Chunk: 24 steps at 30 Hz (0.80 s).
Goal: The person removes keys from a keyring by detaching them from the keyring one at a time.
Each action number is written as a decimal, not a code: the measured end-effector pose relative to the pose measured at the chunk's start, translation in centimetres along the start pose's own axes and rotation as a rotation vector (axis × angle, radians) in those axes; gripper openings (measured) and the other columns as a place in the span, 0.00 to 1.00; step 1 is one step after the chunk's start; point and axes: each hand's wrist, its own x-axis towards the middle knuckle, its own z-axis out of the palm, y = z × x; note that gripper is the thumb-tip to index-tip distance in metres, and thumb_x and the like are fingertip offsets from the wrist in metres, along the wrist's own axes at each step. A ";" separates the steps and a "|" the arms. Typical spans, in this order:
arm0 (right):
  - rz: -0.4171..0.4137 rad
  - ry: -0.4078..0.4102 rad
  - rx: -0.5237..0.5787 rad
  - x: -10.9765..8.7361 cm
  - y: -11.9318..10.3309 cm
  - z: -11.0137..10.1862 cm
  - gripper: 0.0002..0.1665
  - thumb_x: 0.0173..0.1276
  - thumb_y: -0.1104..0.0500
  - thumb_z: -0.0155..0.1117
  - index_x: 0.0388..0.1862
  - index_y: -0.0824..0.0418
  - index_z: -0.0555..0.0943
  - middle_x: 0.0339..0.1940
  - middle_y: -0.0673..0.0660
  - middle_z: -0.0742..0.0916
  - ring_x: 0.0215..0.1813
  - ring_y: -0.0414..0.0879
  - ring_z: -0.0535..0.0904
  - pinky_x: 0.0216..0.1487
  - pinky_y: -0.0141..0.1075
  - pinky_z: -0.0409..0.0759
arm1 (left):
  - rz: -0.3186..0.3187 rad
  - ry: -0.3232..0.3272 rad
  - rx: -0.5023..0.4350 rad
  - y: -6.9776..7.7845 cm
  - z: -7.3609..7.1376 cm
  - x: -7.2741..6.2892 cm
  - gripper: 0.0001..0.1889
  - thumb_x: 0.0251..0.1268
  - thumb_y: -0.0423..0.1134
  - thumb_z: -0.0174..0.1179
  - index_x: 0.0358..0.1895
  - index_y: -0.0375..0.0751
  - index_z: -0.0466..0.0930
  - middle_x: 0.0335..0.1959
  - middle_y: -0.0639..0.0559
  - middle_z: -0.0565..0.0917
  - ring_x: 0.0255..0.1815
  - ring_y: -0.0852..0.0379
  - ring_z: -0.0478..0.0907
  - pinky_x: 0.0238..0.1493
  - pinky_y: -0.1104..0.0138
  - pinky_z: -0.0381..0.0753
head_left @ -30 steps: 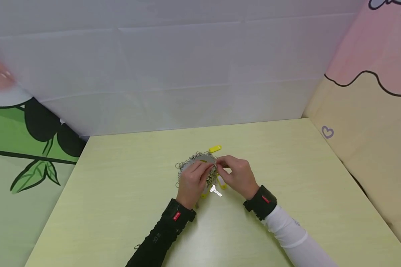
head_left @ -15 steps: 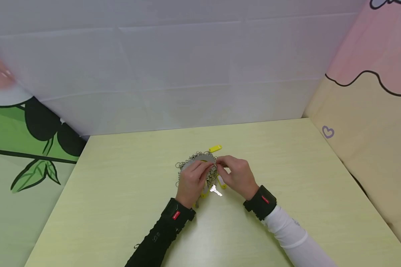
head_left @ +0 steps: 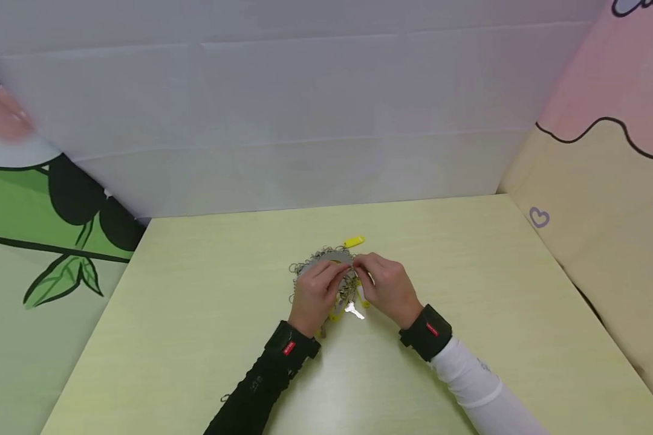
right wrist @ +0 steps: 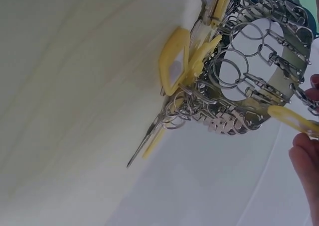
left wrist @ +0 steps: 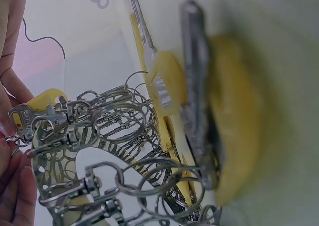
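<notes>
A round metal holder [head_left: 334,255] hung with several snap hooks and split rings lies on the table under both hands. My left hand [head_left: 314,296] reaches over its near side, fingertips and thumb pinching a small key ring [left wrist: 15,142] at its right edge. My right hand [head_left: 389,287] meets it there from the right, thumb and fingers pinching at the same key ring. Close by those fingertips are a silver key [left wrist: 22,117] and a yellow key tag [right wrist: 290,119]. Another silver key [head_left: 354,310] lies just below the holder.
One yellow key tag [head_left: 354,241] lies behind the holder, and another tag [head_left: 363,296] is beside its right edge. More tags and keys hang from the rings near the left wrist. A grey-white backdrop [head_left: 305,121] rises behind the table [head_left: 196,302].
Both hands stay pinching at the same spot, with only slight finger motion. The whole head view has shifted a little to the right.
</notes>
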 end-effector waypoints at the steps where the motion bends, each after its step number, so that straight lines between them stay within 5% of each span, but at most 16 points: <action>1: 0.005 -0.004 -0.012 -0.1 0.0 0.0 0.12 0.59 0.75 0.75 0.39 0.67 0.83 0.30 0.57 0.87 0.27 0.44 0.83 0.27 0.33 0.83 | -0.001 -0.005 -0.005 0.0 0.1 0.0 0.05 0.66 0.29 0.69 0.42 0.36 0.89 0.35 0.48 0.88 0.33 0.57 0.84 0.34 0.68 0.85; 6: 0.016 -0.017 -0.045 -0.2 -0.1 -0.3 0.12 0.59 0.74 0.75 0.39 0.67 0.83 0.30 0.57 0.86 0.27 0.44 0.83 0.28 0.33 0.83 | -0.003 -0.025 -0.018 0.0 0.4 0.2 0.05 0.68 0.31 0.68 0.43 0.36 0.90 0.36 0.48 0.88 0.34 0.57 0.85 0.36 0.69 0.85; 17: -0.092 -0.037 -0.170 -0.1 -0.4 -0.2 0.16 0.57 0.72 0.78 0.43 0.66 0.82 0.28 0.56 0.86 0.25 0.43 0.83 0.27 0.32 0.83 | -0.030 -0.046 -0.030 -0.3 0.1 -0.1 0.04 0.68 0.31 0.68 0.42 0.37 0.89 0.37 0.49 0.88 0.37 0.56 0.86 0.39 0.68 0.86; 24: -0.058 -0.007 -0.094 -0.2 -0.1 0.0 0.14 0.58 0.73 0.76 0.42 0.67 0.82 0.29 0.56 0.86 0.26 0.43 0.83 0.27 0.33 0.83 | -0.004 -0.045 -0.034 -0.4 -0.1 0.0 0.04 0.68 0.30 0.68 0.42 0.37 0.89 0.38 0.49 0.88 0.37 0.56 0.86 0.40 0.68 0.86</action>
